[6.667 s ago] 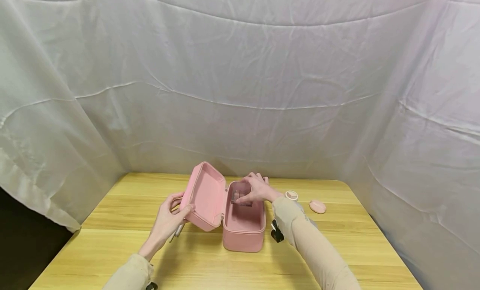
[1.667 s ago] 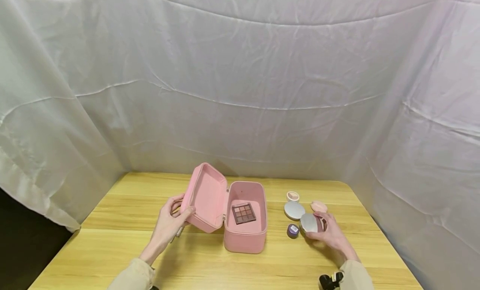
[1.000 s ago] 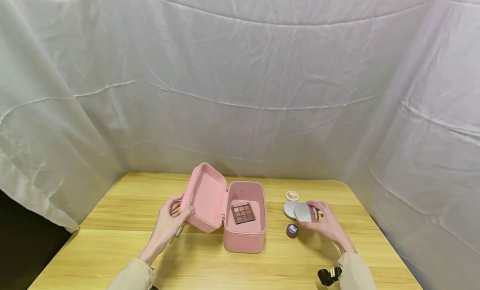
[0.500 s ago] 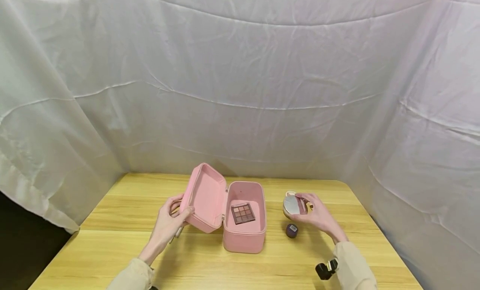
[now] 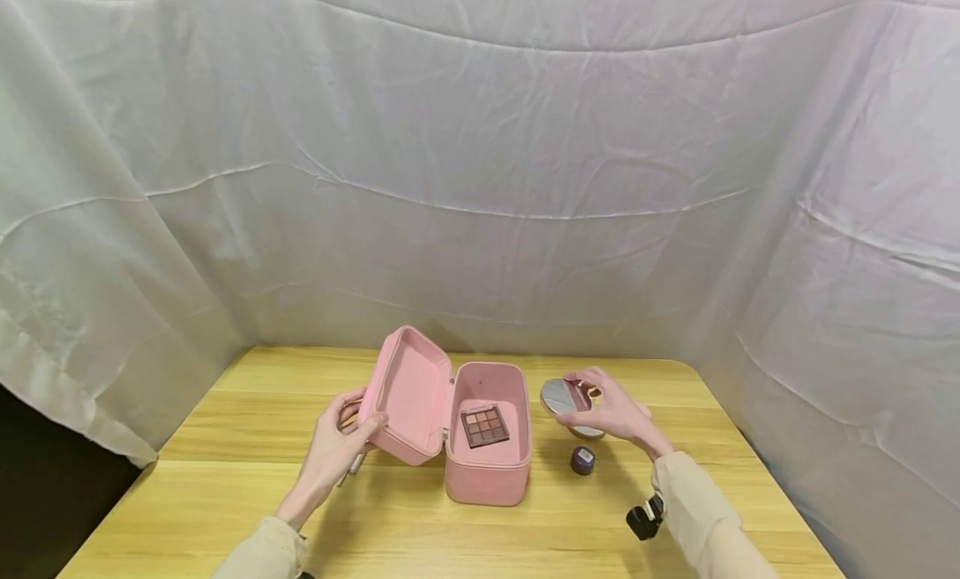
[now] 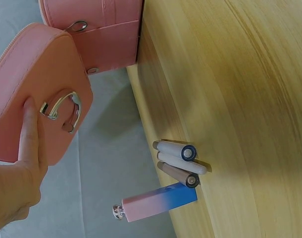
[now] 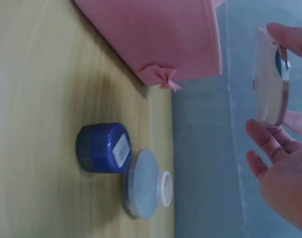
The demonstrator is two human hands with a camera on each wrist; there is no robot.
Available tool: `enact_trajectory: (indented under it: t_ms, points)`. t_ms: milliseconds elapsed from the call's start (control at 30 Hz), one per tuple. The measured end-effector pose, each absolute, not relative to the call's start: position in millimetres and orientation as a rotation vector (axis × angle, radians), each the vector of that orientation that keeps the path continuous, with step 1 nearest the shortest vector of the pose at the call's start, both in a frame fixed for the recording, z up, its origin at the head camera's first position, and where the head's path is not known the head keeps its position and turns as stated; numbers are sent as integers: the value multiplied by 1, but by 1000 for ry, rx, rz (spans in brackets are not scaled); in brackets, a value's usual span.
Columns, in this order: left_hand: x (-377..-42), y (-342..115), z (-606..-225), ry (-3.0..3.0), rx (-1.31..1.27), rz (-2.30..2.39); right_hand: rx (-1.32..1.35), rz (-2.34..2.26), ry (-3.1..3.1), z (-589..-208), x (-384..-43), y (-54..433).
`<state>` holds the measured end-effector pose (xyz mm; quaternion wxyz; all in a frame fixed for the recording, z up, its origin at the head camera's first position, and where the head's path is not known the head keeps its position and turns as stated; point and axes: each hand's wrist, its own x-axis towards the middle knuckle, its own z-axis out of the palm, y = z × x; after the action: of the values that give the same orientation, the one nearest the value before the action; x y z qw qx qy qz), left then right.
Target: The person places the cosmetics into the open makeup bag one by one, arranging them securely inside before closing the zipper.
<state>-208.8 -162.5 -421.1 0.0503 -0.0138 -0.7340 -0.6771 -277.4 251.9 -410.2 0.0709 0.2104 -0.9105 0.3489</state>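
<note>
My left hand [image 5: 337,437] grips the raised lid [image 5: 412,391] of a pink makeup case [image 5: 487,484], thumb on the rim and fingers behind. In the left wrist view a finger lies along the lid's outside beside its metal-ended handle [image 6: 72,106]. An eyeshadow palette [image 5: 484,426] lies on the case floor. To the right of the case, my right hand [image 5: 615,408] pinches a round silver compact [image 5: 557,395] by its edge, raised above the table. Below it, a second round compact [image 7: 143,183] lies on the table near a purple jar [image 7: 102,148].
A small white round pot [image 7: 165,188] sits behind the lying compact. Left of the case, several pen-like sticks [image 6: 176,150] lie beside a pink-and-blue tube [image 6: 158,201]. Pale cloth [image 5: 480,187] hangs behind the wooden table [image 5: 247,446].
The palette was put down inside the case. My right hand took the silver compact from the table and carried it left toward the case. The left hand stays on the lid.
</note>
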Motion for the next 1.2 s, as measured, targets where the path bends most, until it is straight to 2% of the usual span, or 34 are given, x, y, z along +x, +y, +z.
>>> enact_trajectory:
  t_ms: [600,1200]
  points:
    - [-208,-162,-420,-2240,-38,-2055,793,1020,-2812,-381,-297,214]
    - [-208,-163,-421,-2245,-46,-2041,857,989,-2813,-379,-313,187]
